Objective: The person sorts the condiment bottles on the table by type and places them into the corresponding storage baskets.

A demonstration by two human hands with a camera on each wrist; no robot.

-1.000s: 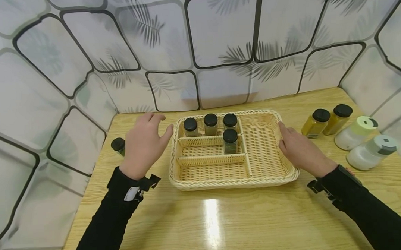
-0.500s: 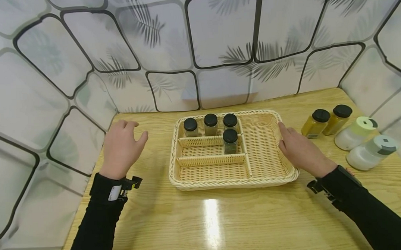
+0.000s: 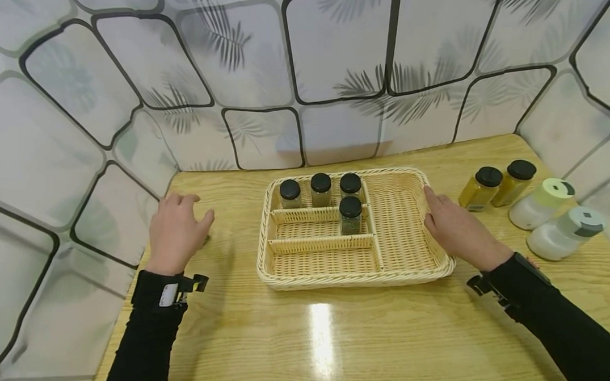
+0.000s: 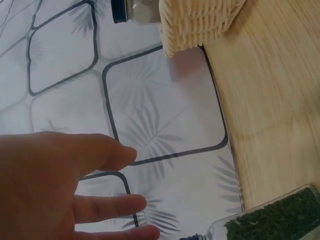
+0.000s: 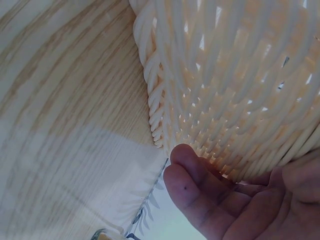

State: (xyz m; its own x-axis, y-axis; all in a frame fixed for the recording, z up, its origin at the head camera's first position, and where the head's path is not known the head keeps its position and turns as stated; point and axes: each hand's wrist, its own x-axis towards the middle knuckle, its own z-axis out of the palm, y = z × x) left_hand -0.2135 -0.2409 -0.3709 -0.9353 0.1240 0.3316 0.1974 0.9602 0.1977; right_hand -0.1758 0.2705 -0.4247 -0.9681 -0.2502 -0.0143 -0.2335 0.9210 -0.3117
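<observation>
My left hand (image 3: 173, 233) hovers over the table's left side, thumb and fingers spread apart with nothing between them. Just beyond its fingertips in the left wrist view is a clear jar of green dried herbs (image 4: 272, 217); in the head view the hand hides almost all of it. At the table's middle stands a wicker basket (image 3: 339, 281) with dividers. My right hand (image 3: 462, 229) grips its right rim, and the right wrist view shows fingers against the woven wall (image 5: 225, 100). Three black-lidded jars (image 3: 321, 191) stand in the basket's back compartment, and another jar (image 3: 350, 217) in the middle one.
Right of the basket stand two yellow-filled jars with black lids (image 3: 479, 189), a white bottle with a pale green cap (image 3: 538, 204) and a white bottle with a grey-green cap (image 3: 565, 233). A patterned covering (image 3: 340, 52) rises behind the wooden table (image 3: 270, 340).
My left hand has moved left and slightly down, away from the basket and over the herb jar, which it now mostly covers. The right hand and basket have stayed still.
</observation>
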